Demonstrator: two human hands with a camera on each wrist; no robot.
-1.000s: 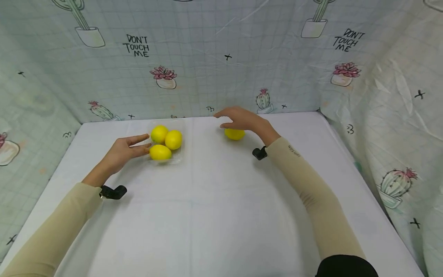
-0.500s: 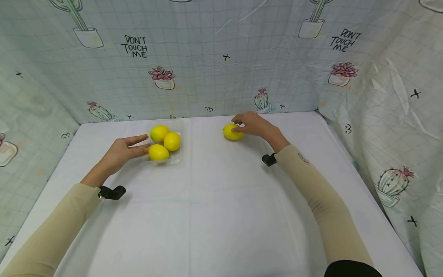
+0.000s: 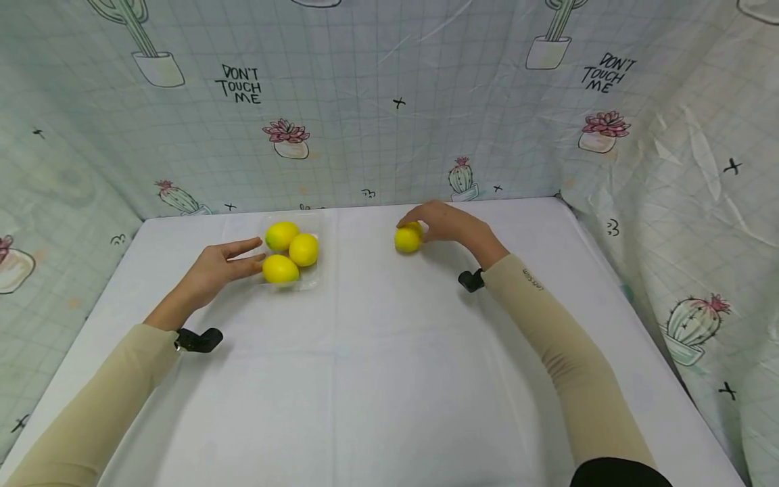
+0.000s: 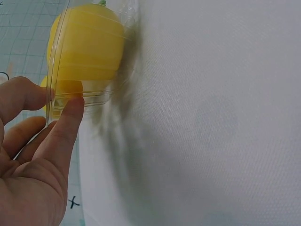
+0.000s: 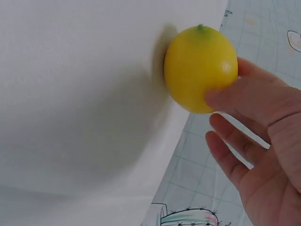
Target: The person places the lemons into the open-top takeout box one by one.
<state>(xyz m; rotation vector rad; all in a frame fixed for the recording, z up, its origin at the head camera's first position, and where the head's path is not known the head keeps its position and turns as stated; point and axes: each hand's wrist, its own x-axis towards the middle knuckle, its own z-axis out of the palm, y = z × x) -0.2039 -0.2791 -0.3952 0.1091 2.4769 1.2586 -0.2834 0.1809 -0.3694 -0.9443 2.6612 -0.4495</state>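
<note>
Three yellow lemons (image 3: 280, 269) sit in a clear plastic tray (image 3: 310, 279) at the table's back left. My left hand (image 3: 216, 269) is at the tray's left side; in the left wrist view its thumb and a finger pinch the tray's rim (image 4: 57, 61). Toward the back middle, my right hand (image 3: 447, 222) grips a single lemon (image 3: 408, 239). The right wrist view shows the thumb on this lemon's (image 5: 200, 66) near side, another finger partly hidden behind it, and the other fingers loosely bent. Its green stem tip points away from the hand.
A white cloth covers the table (image 3: 365, 379). Patterned curtains (image 3: 365, 101) with cactus drawings hang behind it and on both sides. Black wrist cameras (image 3: 199, 339) are strapped to both wrists.
My right hand, earlier over the lemon's far side, has shifted right and taken hold of it. The lemon has turned end-on. My left hand and the tray have stayed put.
</note>
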